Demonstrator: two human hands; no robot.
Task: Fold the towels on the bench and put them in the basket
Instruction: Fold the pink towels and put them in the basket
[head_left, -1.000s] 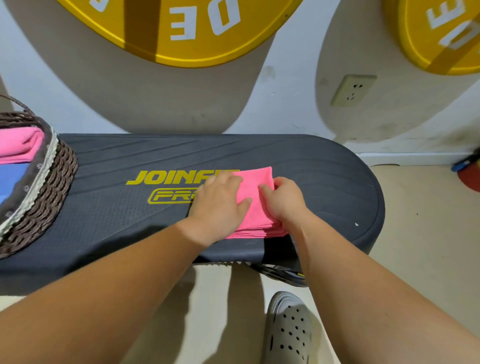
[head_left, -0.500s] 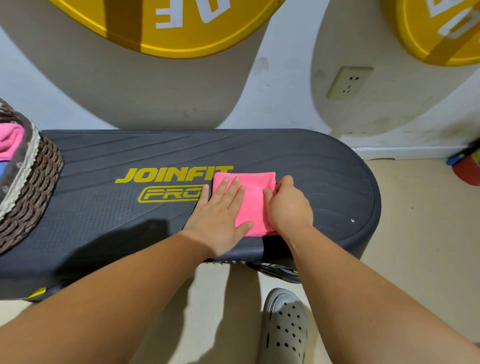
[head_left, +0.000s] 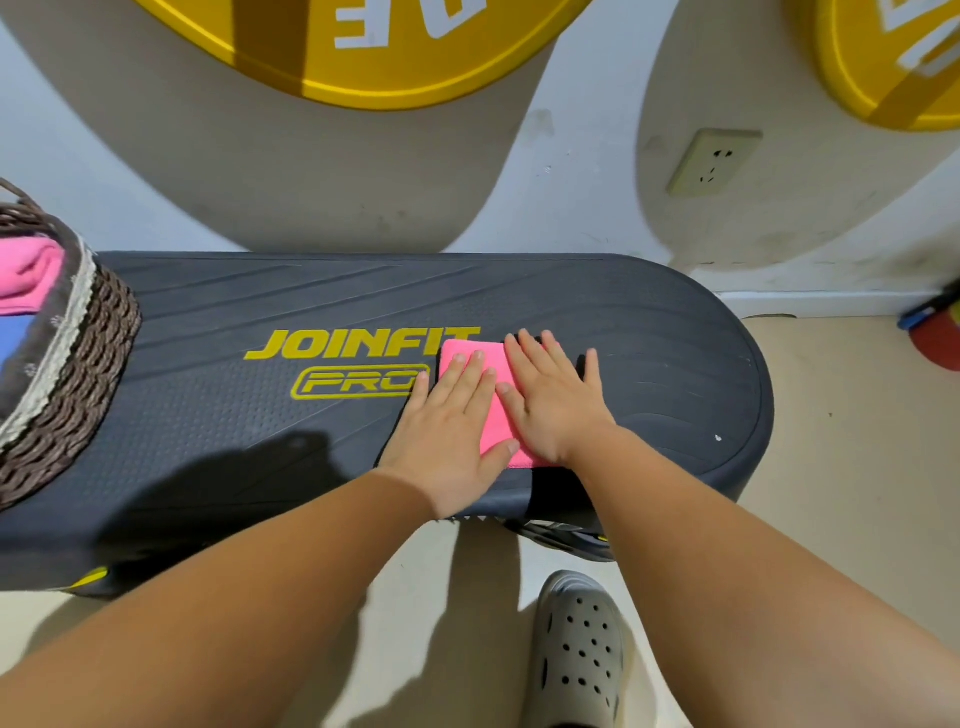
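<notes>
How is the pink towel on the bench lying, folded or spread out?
Folded: the pink towel is a small neat rectangle on the bench, left hand and right hand pressing it flat.

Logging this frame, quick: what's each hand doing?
Left hand: open, flat on the towel.
Right hand: open, flat on the towel.

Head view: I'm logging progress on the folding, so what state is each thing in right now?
Pink towel: folded small, flat on the bench.
Left hand: fingers straight, pressing the towel.
Right hand: fingers straight, pressing the towel.
Basket: on the bench's left end, holding pink and blue cloth.
Wall socket: nothing plugged in.
</notes>
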